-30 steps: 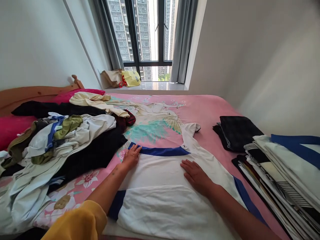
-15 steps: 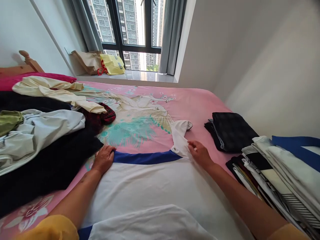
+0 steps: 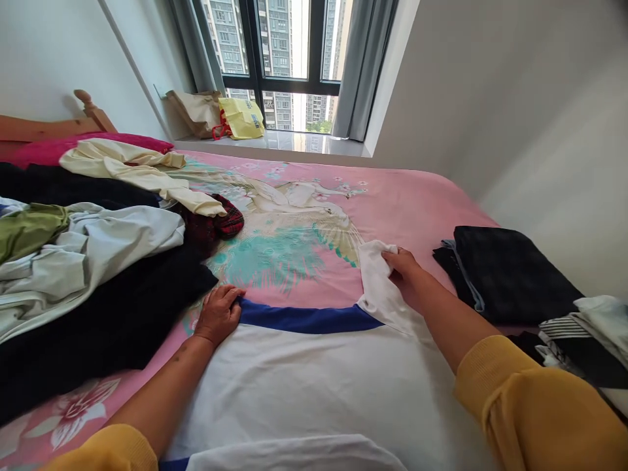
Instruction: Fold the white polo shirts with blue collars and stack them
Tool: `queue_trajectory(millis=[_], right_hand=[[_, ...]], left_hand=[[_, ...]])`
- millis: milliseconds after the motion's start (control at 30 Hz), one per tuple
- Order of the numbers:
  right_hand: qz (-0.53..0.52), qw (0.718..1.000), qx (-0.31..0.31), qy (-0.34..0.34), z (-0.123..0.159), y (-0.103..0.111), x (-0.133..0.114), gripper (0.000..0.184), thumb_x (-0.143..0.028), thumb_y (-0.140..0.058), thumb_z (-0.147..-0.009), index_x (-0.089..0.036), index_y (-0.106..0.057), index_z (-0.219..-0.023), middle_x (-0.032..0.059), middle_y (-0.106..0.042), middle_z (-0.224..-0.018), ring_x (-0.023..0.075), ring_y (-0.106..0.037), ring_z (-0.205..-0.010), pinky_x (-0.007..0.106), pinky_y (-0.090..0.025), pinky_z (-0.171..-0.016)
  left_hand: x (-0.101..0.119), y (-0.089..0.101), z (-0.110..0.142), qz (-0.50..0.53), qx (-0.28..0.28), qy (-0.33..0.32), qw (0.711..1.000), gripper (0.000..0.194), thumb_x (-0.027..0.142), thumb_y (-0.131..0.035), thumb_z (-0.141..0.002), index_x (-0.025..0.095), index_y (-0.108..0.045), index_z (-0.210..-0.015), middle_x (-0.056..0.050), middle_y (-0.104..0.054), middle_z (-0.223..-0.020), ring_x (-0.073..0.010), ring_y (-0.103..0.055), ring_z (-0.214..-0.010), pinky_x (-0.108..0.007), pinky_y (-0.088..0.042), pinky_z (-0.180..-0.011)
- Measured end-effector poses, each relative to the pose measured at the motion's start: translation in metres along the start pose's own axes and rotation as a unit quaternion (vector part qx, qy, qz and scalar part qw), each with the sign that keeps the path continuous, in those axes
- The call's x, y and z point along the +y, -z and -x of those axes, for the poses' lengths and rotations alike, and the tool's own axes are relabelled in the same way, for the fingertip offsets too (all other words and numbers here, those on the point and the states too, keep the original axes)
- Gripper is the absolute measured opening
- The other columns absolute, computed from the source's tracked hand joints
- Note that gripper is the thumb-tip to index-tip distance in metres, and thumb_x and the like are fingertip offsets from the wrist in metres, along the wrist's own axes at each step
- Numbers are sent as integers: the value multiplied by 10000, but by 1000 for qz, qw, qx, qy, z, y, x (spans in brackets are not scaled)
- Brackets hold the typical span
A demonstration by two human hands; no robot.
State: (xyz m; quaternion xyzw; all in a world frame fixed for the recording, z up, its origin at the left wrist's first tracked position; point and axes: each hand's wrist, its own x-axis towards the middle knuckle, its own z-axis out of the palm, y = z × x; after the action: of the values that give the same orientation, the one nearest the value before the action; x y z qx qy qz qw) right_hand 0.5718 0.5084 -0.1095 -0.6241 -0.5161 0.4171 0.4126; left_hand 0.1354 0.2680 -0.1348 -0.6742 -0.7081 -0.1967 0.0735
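A white shirt (image 3: 304,373) with a blue band (image 3: 309,319) along its far edge lies spread on the bed in front of me. At the left end of the band, my left hand (image 3: 219,315) rests on the cloth with its fingers lying fairly flat. My right hand (image 3: 403,265) pinches the end of a narrow white part of the shirt, which looks like a sleeve (image 3: 380,281), beyond the band's right end. The fingertips of that hand are partly hidden. Nearest me, a fold of white cloth crosses the bottom of the view.
Loose clothes, among them a black garment (image 3: 122,327) and a white one (image 3: 132,229), heap up on the left. Folded dark clothes (image 3: 510,275) and another folded stack (image 3: 589,343) sit on the right. Bags (image 3: 243,118) stand on the windowsill behind the pink bedspread (image 3: 417,203).
My right hand has moved away from me, from the sleeve's side to its far end, and the sleeve's tip has shifted with it. My left hand stays at the band. The view has turned slightly left.
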Motion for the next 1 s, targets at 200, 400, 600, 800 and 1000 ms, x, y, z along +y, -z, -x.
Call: queue_trajectory(millis=[200, 400, 600, 800, 1000], right_hand=[[-80, 996, 10, -30, 52, 28, -35, 293, -333, -643, -737, -184, -559, -975, 27, -627, -841, 123, -589, -661, 265, -545, -554], [-105, 994, -19, 0, 138, 63, -85, 301, -350, -699, -689, -187, -604, -924, 17, -615, -833, 127, -584, -688, 272, -562, -551], [-134, 990, -34, 40, 228, 105, -113, 364, -337, -734, -671, -169, -644, -981, 88, -638, -975, 173, -618, -804, 297, -562, -661], [-151, 988, 15, 34, 322, 147, -107, 493, -403, -778, -609, -174, -639, -1023, 87, -658, -982, 205, -639, -840, 257, -553, -658], [-14, 999, -8, 35, 380, 155, -50, 484, -481, -739, -601, -192, -651, -978, 50, -677, -871, 229, -636, -817, 300, -536, -699]], left_hand=[[4, 10, -6, 7, -55, 12, 998, 347, 155, -423, -760, 196, -616, -1045, -71, -586, -1083, -221, -499, -1058, -346, -360, -998], [10, 53, -19, 9, -145, -13, 989, 311, 134, -460, -710, 210, -686, -911, -49, -633, -926, -189, -559, -933, -269, -448, -843], [18, 130, 3, 13, -149, -59, 987, 323, 94, -449, -684, 215, -705, -839, -36, -643, -904, -169, -564, -866, -255, -451, -785], [25, 169, 69, 36, -129, -150, 980, 289, 77, -470, -708, 203, -707, -815, -47, -654, -882, -190, -556, -901, -321, -413, -877], [15, 143, 131, 65, -134, -153, 977, 269, 109, -504, -734, 232, -727, -822, -38, -673, -860, -183, -589, -869, -321, -433, -851]])
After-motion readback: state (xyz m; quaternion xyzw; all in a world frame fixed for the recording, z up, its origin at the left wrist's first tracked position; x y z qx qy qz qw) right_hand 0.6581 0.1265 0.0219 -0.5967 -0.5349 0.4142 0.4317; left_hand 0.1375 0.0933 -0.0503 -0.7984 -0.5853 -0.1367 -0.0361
